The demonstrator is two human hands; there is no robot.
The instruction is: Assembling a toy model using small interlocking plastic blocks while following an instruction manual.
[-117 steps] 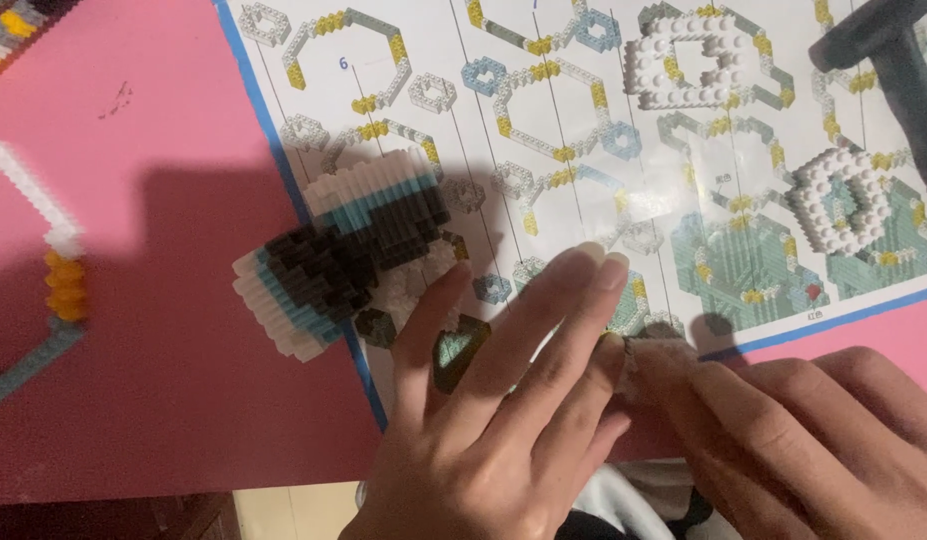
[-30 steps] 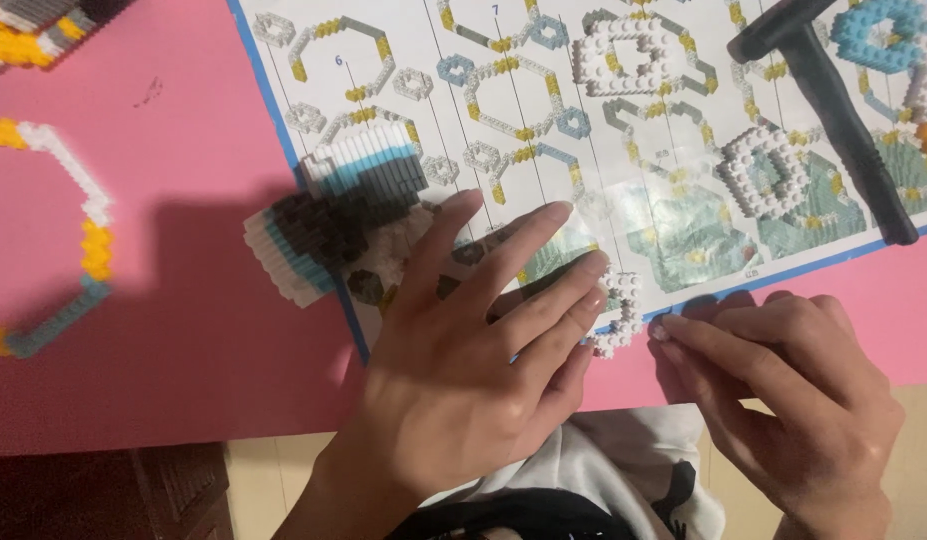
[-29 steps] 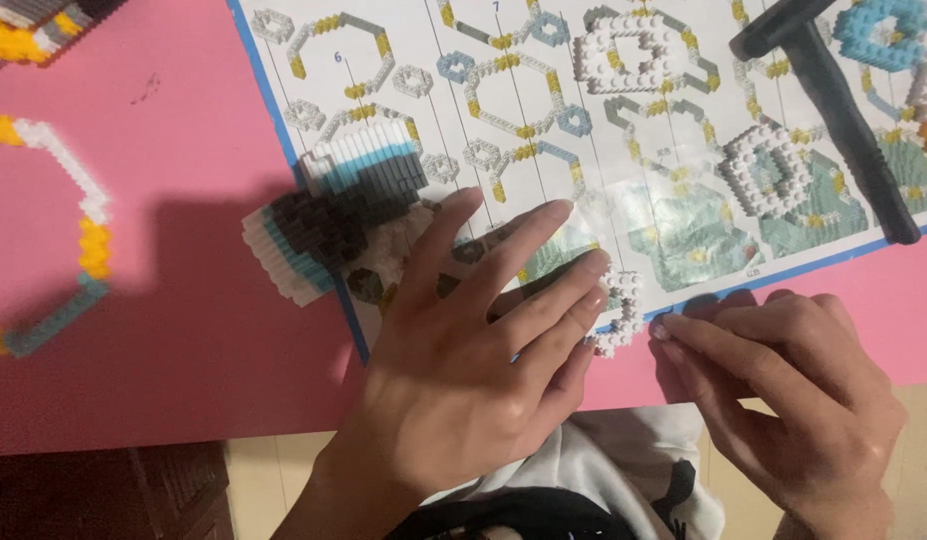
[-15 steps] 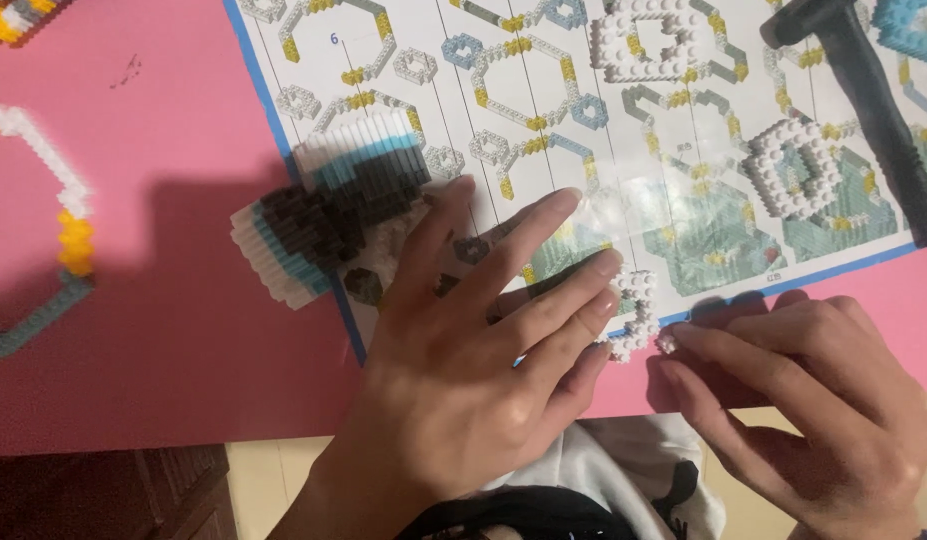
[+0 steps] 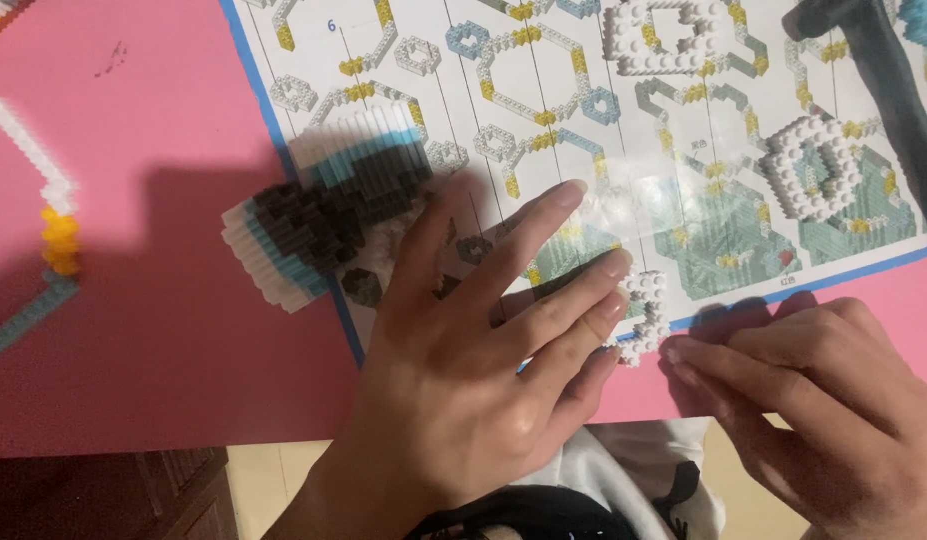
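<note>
From the head camera, the left hand [image 5: 483,360] lies flat and open, palm down, fingers spread over the lower edge of the instruction sheet [image 5: 543,110], which rests on a pink mat [image 5: 133,330]. It grips nothing; its fingertips press on the paper, and the ring and little fingers end just beside a small white brick piece [image 5: 643,315] that sits at the sheet's blue border. The right hand [image 5: 823,400] comes in from the lower right, fingers loosely curled and drawn together, their tips touching or nearly touching the right side of that white piece; whether it pinches the piece or only nudges it cannot be told. Just left of the left hand's thumb a blocky model [image 5: 323,215] of black, blue and white bricks lies tilted, half on the sheet and half on the mat. Further up the sheet lie a white square frame [image 5: 668,35] near the top edge and a white hexagonal ring [image 5: 813,170] to the right, each set over a printed diagram. A dark tool [image 5: 878,80] lies slantwise across the sheet's upper right corner. At the left edge of the mat, well apart from the hands, is a thin chain [image 5: 48,220] of white, yellow and blue-grey bricks. Below the mat show a dark wooden edge [image 5: 113,495] and the person's white and black clothing [image 5: 633,490].
</note>
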